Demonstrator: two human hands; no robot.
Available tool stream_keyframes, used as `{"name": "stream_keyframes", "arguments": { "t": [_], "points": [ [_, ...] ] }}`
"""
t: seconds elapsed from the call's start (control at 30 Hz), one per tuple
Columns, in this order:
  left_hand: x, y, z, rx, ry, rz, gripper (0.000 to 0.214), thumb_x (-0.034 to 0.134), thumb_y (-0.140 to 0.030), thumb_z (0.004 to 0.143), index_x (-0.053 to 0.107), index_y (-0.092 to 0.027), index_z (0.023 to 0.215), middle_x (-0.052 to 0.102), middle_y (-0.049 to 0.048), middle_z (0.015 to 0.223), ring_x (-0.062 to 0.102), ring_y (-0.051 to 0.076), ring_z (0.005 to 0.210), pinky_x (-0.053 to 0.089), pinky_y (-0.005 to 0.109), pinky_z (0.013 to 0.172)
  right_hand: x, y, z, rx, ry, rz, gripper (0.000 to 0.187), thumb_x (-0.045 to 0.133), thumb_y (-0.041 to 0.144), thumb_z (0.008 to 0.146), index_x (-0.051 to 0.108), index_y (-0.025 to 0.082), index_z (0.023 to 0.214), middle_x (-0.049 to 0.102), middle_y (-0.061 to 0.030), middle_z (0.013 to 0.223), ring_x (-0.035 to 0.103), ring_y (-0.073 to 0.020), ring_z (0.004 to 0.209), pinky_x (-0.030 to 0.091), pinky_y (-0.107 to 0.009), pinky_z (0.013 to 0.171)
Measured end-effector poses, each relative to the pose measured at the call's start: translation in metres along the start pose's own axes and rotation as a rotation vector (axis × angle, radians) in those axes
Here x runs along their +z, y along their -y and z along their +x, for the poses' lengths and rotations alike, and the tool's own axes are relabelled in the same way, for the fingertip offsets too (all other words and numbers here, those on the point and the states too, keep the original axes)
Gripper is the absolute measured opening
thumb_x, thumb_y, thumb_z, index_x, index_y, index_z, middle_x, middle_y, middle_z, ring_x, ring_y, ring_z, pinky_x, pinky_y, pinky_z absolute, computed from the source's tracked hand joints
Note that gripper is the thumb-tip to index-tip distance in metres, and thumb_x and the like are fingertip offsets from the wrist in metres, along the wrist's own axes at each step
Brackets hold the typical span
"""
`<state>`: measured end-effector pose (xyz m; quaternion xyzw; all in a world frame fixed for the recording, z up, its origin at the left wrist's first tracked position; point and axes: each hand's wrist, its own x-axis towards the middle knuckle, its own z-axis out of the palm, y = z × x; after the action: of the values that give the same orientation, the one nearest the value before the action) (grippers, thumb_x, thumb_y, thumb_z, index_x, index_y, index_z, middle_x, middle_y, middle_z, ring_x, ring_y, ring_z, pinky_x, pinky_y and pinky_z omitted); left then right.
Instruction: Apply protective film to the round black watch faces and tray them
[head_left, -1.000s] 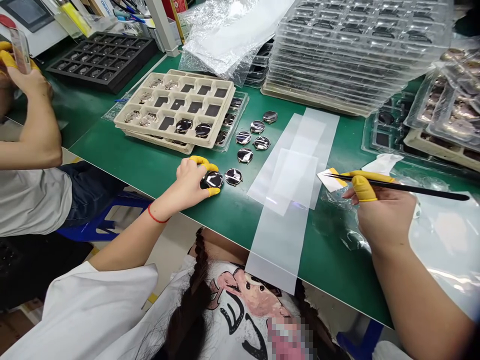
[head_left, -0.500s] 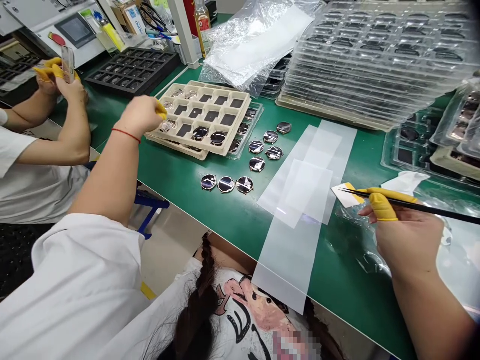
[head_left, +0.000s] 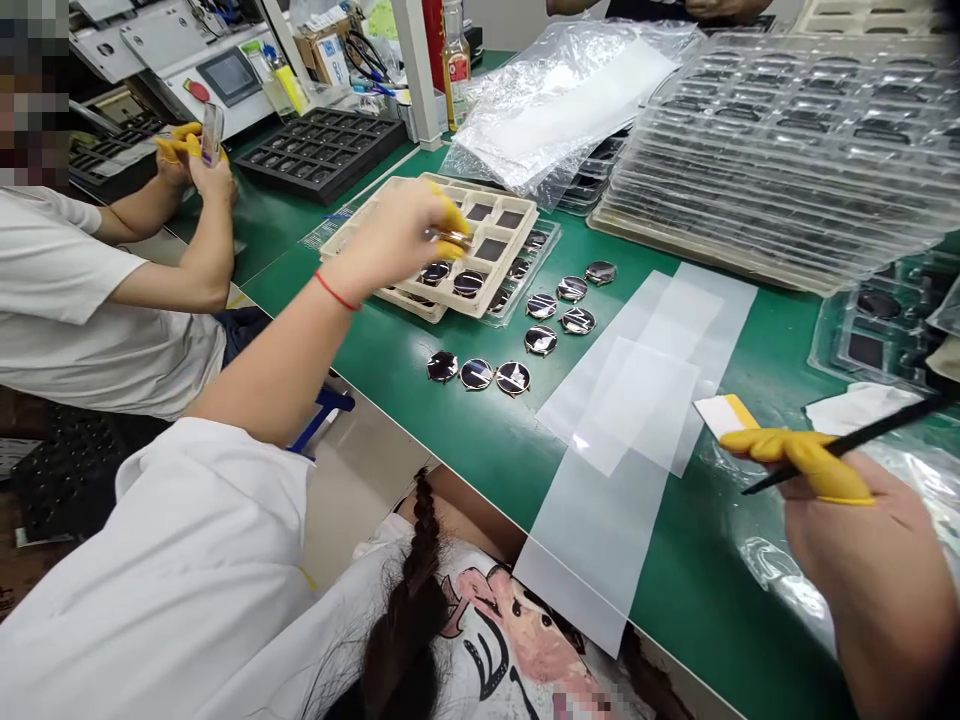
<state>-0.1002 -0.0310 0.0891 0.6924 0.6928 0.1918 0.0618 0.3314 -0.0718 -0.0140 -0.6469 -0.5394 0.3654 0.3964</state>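
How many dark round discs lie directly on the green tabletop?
8 dark discs: three in a row near the table's front, five grouped beyond them, between cream tray and translucent sheets. The left arm could hide others.

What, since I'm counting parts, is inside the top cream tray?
Two dark discs show in the near row, with dark patches behind them. The left hand hides much of the rest.

Site: a workshop for small parts. You face a long green bench (head_left: pixel 390 350) bearing round, glossy black discs with metal rims (head_left: pixel 514 378) and a tall stack of clear plastic compartment trays (head_left: pixel 765 170). Beyond: a white machine (head_left: pixel 187 65) with a dark screen (head_left: pixel 229 77). Left of you: a white-shirted co-worker (head_left: pixel 82 330) wearing yellow finger covers (head_left: pixel 195 146).
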Motion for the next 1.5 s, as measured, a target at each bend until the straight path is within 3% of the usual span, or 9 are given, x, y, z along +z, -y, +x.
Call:
{"name": "stream_keyframes", "arguments": {
  "t": [0.2, 0.33, 0.47, 0.6, 0.7, 0.97, 1.17, 1.33, 1.5],
  "points": [
    [0.068, -0.124, -0.037, 0.717, 0.386, -0.426, 0.01, 0.069, -0.017, 0.09, 0.07, -0.027, 0.092, 0.074, -0.0005, 0.101, 0.064, 0.02, 0.104, 0.049, 0.036, 0.101, 0.009, 0.003, -0.011, 0.18, 0.443, 0.233, 0.03, 0.078, 0.054, 0.069, 0.076, 0.031, 0.089, 0.046, -0.0003, 0.055, 0.035, -0.0141, 0.05, 0.027, -0.031, 0.048],
    [0.107, -0.157, -0.044, 0.917, 0.451, -0.439, 0.016, 0.067, -0.015, 0.091, 0.069, -0.03, 0.087, 0.072, 0.0032, 0.117, 0.06, 0.021, 0.119, 0.047, 0.034, 0.108, 0.009, 0.01, -0.014, 0.3, 0.509, 0.272, 0.044, 0.087, 0.059, 0.059, 0.063, 0.022, 0.067, 0.037, 0.0038, 0.051, 0.027, -0.0085, 0.048, 0.021, -0.025, 0.047],
    [0.136, -0.16, -0.05, 0.731, 0.265, -0.586, 0.022, 0.061, -0.015, 0.092, 0.064, -0.022, 0.113, 0.059, 0.0135, 0.138, 0.056, 0.025, 0.129, 0.042, 0.043, 0.115, 0.013, 0.022, -0.016, 0.353, 0.386, 0.355, 0.052, 0.091, 0.055, 0.052, 0.059, 0.019, 0.071, 0.033, 0.0089, 0.049, 0.024, -0.0042, 0.046, 0.017, -0.021, 0.045],
    [0.169, -0.159, -0.061, 0.434, 0.597, -0.958, 0.079, 0.073, -0.026, 0.081, 0.03, -0.018, 0.146, 0.067, 0.0115, 0.112, 0.069, 0.022, 0.09, 0.059, 0.042, 0.083, 0.02, 0.019, -0.01, 0.204, 0.262, 0.352, 0.046, 0.086, 0.049, 0.058, 0.062, 0.018, 0.081, 0.052, 0.0054, 0.059, 0.042, -0.0069, 0.05, 0.029, -0.021, 0.045],
    [0.183, -0.16, -0.068, 0.315, 0.677, -1.039, 0.071, 0.067, -0.028, 0.084, 0.031, -0.022, 0.145, 0.065, 0.0098, 0.116, 0.069, 0.019, 0.087, 0.06, 0.037, 0.08, 0.023, 0.008, -0.008, 0.043, 0.246, 0.274, 0.035, 0.079, 0.043, 0.068, 0.065, 0.019, 0.089, 0.069, -0.0014, 0.082, 0.063, -0.0141, 0.073, 0.049, -0.027, 0.065],
    [0.174, -0.157, -0.077, 0.216, 0.6, -1.009, 0.062, 0.063, -0.029, 0.082, 0.037, -0.026, 0.139, 0.06, 0.0093, 0.127, 0.066, 0.023, 0.11, 0.061, 0.042, 0.092, 0.027, 0.005, -0.013, -0.358, 0.141, -0.081, 0.01, 0.069, 0.031, 0.084, 0.065, 0.022, 0.087, 0.066, -0.0005, 0.082, 0.06, -0.0141, 0.074, 0.048, -0.028, 0.067],
    [0.161, -0.161, -0.069, 0.024, 0.688, -1.112, 0.064, 0.065, -0.028, 0.077, 0.039, -0.023, 0.135, 0.059, 0.0089, 0.116, 0.066, 0.021, 0.096, 0.062, 0.039, 0.081, -0.03, -0.02, 0.079, -0.08, -0.445, -0.463, 0.012, 0.061, 0.026, 0.092, 0.059, 0.016, 0.087, 0.054, -0.003, 0.09, 0.056, -0.0168, 0.091, 0.045, -0.04, 0.093],
    [0.161, -0.162, -0.068, 0.05, 0.604, -1.039, 0.059, 0.066, -0.031, 0.077, 0.04, -0.025, 0.129, 0.056, 0.008, 0.114, 0.063, 0.021, 0.098, 0.061, 0.039, 0.083, -0.045, -0.037, 0.112, 0.076, -0.348, -0.613, 0.012, 0.068, 0.019, 0.082, 0.058, 0.013, 0.085, 0.047, -0.0001, 0.087, 0.056, -0.0178, 0.094, 0.042, -0.043, 0.099],
    [0.167, -0.158, -0.069, 0.071, 0.606, -1.02, 0.059, 0.062, -0.032, 0.08, 0.03, -0.027, 0.129, 0.056, 0.0059, 0.108, 0.063, 0.021, 0.095, 0.059, 0.04, 0.085, -0.01, -0.001, 0.039, -0.447, -0.131, -0.436, 0.008, 0.063, 0.027, 0.088, 0.064, 0.019, 0.088, 0.059, -0.0033, 0.089, 0.058, -0.0181, 0.089, 0.048, -0.036, 0.086]
  ]
}}
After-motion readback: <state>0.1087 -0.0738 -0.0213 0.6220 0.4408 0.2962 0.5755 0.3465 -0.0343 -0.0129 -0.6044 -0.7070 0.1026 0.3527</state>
